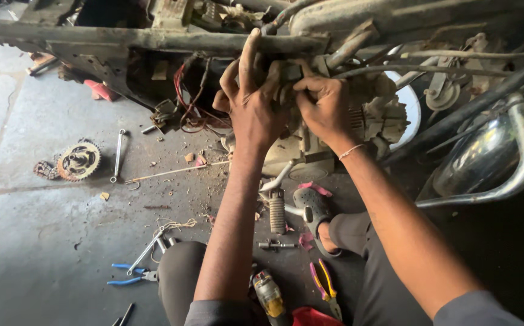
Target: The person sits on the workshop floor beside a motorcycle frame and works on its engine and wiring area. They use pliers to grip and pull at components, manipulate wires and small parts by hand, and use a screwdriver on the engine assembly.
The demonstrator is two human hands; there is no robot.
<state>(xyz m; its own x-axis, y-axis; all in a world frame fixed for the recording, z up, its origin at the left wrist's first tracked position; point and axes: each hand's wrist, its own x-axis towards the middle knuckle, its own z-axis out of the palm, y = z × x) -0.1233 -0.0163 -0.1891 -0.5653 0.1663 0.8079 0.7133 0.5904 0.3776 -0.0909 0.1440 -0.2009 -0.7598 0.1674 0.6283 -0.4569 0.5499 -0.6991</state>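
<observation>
While your left hand (251, 102) spreads fingers against the frame tube (153, 39), your right hand (322, 105) pinches an engine part (286, 75) between both. Fitting looks unfinished: spanner (118, 154) and sprocket (78, 161) lie below-left, unused.

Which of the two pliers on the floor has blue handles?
The pliers lying at the lower left, beside the person's left knee, have blue handles. The other pliers, between the knees, have pink and yellow handles.

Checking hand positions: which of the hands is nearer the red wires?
Left. The left hand sits just right of the red wires; the right hand is farther right, on the engine.
</observation>
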